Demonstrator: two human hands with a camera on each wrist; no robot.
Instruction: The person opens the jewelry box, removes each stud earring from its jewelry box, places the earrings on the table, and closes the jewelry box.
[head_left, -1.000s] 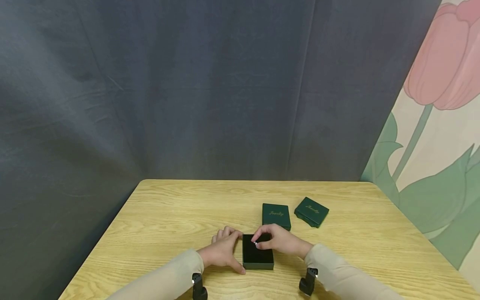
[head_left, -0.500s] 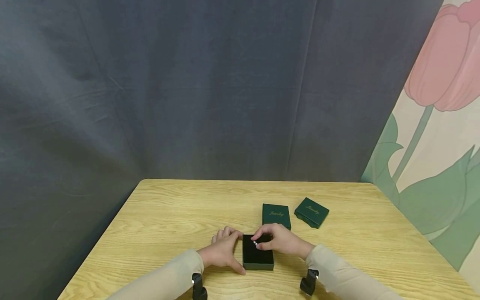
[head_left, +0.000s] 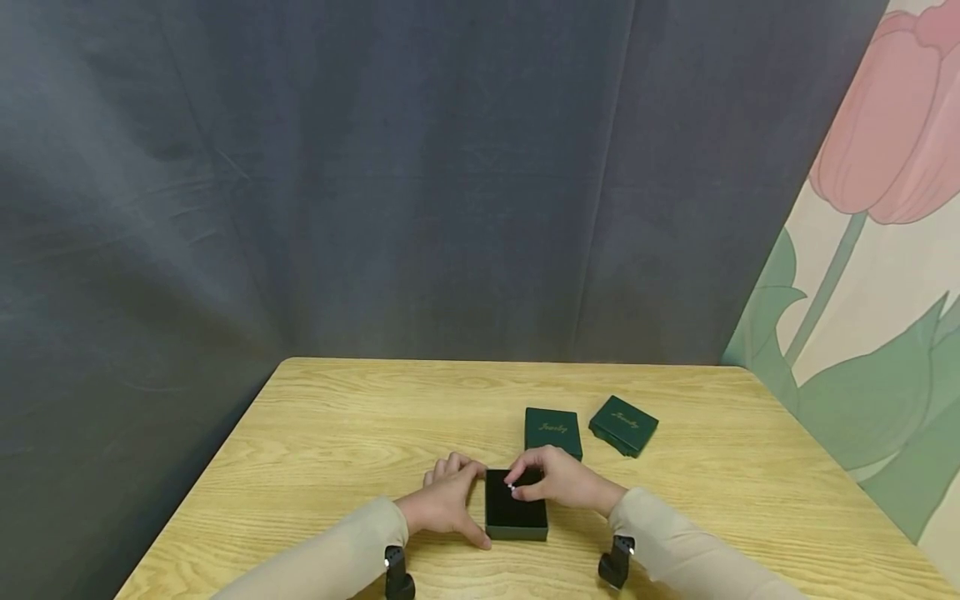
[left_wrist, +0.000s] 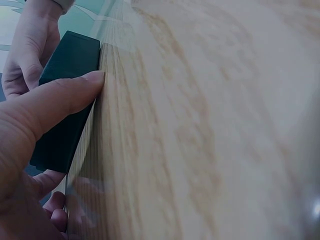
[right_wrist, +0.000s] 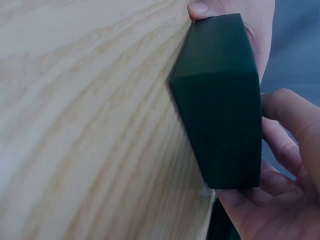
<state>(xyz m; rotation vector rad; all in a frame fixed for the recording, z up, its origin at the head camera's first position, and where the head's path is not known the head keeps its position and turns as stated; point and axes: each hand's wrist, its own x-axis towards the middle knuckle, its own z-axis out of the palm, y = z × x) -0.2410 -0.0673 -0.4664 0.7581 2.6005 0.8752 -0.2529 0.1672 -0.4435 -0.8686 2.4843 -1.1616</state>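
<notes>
A dark green jewelry box [head_left: 516, 532] with a black inner pad sits open-topped near the table's front. My left hand [head_left: 444, 500] holds its left side, thumb at the near corner and index finger at the far one. In the left wrist view the left thumb [left_wrist: 70, 97] lies across the green wall. Over the pad, my right hand [head_left: 562, 479] pinches a small shiny silvery piece [head_left: 512, 487] between thumb and index finger. It is too small to tell its kind. In the right wrist view the box [right_wrist: 220, 115] hides that piece.
Behind the right hand lies a green lid or box [head_left: 552, 429] with gold lettering. Another similar green one [head_left: 624, 423] lies turned at an angle farther right. The wooden table [head_left: 337, 425] meets a dark curtain [head_left: 450, 208] at its far edge.
The right fingertips shift very slightly over the pad with the small shiny piece still pinched. The left hand and the jewelry box stay where they were.
</notes>
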